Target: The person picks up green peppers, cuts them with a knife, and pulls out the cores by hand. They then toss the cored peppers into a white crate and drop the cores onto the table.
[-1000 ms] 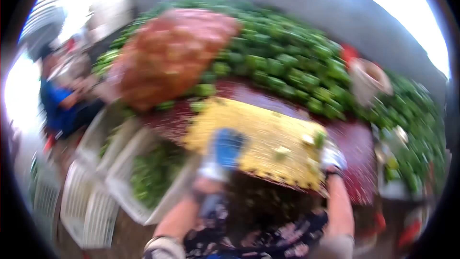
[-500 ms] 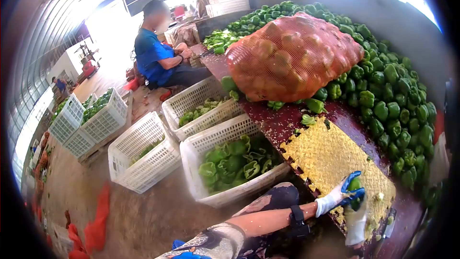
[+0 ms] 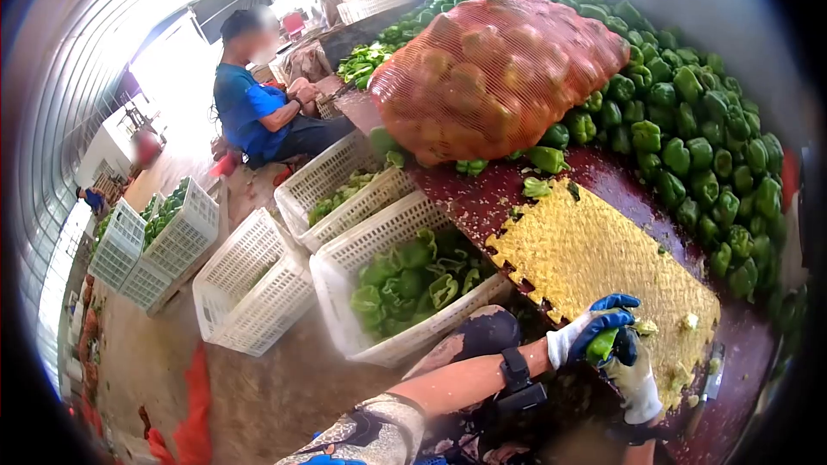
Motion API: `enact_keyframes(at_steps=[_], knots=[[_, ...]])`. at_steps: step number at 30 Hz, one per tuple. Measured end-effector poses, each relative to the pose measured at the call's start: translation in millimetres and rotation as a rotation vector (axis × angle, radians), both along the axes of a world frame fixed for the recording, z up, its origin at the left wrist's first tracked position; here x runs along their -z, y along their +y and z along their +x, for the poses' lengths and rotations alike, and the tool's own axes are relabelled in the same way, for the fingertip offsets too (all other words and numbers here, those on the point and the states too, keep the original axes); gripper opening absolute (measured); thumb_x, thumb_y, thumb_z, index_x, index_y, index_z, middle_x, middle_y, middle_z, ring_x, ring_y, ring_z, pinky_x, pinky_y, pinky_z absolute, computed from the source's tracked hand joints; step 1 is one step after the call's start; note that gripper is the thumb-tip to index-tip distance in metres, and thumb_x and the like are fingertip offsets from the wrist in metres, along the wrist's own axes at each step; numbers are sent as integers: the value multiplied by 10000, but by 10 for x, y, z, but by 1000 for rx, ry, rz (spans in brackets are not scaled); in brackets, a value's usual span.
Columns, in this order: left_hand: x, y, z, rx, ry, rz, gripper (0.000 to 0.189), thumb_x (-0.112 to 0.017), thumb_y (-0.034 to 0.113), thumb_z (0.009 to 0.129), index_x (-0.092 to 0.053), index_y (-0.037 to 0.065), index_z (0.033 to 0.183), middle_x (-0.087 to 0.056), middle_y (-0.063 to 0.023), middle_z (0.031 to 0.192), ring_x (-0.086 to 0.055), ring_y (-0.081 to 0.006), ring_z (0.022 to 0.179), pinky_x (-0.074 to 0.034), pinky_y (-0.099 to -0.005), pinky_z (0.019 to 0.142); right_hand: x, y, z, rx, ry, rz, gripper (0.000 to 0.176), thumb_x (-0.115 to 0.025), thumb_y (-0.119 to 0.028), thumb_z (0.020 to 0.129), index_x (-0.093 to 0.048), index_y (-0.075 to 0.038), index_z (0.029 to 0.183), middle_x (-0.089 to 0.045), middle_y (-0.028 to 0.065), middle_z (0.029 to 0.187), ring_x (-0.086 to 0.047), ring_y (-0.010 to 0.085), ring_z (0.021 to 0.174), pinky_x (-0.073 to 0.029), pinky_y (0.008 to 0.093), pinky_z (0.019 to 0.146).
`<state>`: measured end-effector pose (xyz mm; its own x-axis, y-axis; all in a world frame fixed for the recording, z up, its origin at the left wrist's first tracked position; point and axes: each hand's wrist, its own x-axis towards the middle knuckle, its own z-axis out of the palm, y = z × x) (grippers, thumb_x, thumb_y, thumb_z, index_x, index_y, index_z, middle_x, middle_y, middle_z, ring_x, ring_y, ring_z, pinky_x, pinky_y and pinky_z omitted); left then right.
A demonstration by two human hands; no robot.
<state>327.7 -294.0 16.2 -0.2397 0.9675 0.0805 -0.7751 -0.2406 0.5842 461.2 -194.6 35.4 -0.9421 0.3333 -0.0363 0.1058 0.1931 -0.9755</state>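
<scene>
My left hand (image 3: 605,325), in a white glove with blue coating, grips a green bell pepper (image 3: 600,346) above the near edge of a yellow textured mat (image 3: 603,245). My right hand (image 3: 633,375), gloved likewise, has its fingers curled against the right side of the same pepper; its fingertips are partly hidden. Pale green pepper scraps (image 3: 644,327) lie on the mat beside the hands. A flat metal tool, possibly a blade (image 3: 714,372), rests at the mat's right edge.
A red mesh sack (image 3: 500,77) full of round produce sits on the dark red table (image 3: 461,198), before a heap of green peppers (image 3: 689,155). To the left stand white crates (image 3: 332,280), one holding opened peppers (image 3: 413,284). Beyond them sits a person (image 3: 250,95) in blue.
My left hand has moved left and turned over with the pepper. My right hand has come up beside it. The whole view has shifted slightly, and scraps now show on the mat.
</scene>
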Motion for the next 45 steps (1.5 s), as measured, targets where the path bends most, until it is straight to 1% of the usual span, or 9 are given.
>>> enact_keyframes(at_steps=[9,11,14,27,32,36,37,39,45], knots=[[112,233,-28,101,82,-125,365,-694,186,907,-540,54,1210,-623,-61,1031,-617,-135,950,-514,-278,813,454,-15,115,217,167,-106,690,-839,-314,773,-528,25,1287,-624,160,1195,-617,249,1088,-493,376,943],[95,302,47,-57,321,-199,204,-665,184,941,-557,86,1083,-639,-28,901,-651,-141,768,-535,-290,681,400,-11,216,366,-55,465,688,-806,-234,762,-502,40,1316,-557,252,1277,-567,365,1172,-455,450,999],[152,308,79,-19,219,-161,193,-667,200,944,-570,95,1074,-639,-9,894,-631,-107,779,-519,-259,699,596,-22,282,432,111,638,692,-760,-189,741,-485,49,1329,-491,321,1321,-515,447,1210,-431,491,1024],[360,482,131,-86,119,-167,204,-643,209,945,-578,87,1095,-617,1,954,-592,-94,880,-494,-241,782,773,133,214,452,-30,530,739,-702,-184,723,-445,38,1380,-479,312,1332,-526,433,1193,-435,462,1023],[601,509,173,-229,-142,-179,165,-639,155,936,-624,95,1089,-645,-1,981,-618,-109,889,-527,-256,762,706,184,147,395,71,627,603,-727,-140,713,-552,17,1269,-618,200,1102,-627,336,982,-515,413,854],[410,441,270,-371,53,-292,204,-642,141,936,-591,114,1131,-624,-5,1009,-620,-113,904,-531,-244,774,571,102,129,443,124,568,595,-755,-179,725,-551,10,1250,-613,237,1122,-623,382,990,-516,433,865],[282,409,290,-344,30,-320,158,-626,121,939,-606,105,1096,-617,-16,1030,-614,-117,944,-522,-243,805,440,83,173,369,-44,474,682,-712,-264,800,-470,-23,1391,-490,277,1370,-513,420,1233,-436,459,1034],[280,469,274,-433,281,-283,163,-678,82,883,-611,130,1024,-615,19,898,-610,-103,850,-511,-259,754,342,84,185,361,-68,393,658,-719,-252,788,-492,-45,1369,-511,247,1336,-536,400,1200,-457,445,1005],[225,490,154,-226,700,-109,260,-570,110,920,-579,38,1169,-601,-65,1123,-585,-164,1073,-461,-285,945,242,204,210,316,37,390,610,-743,-233,750,-532,-35,1287,-561,211,1200,-577,369,1116,-490,411,945]])
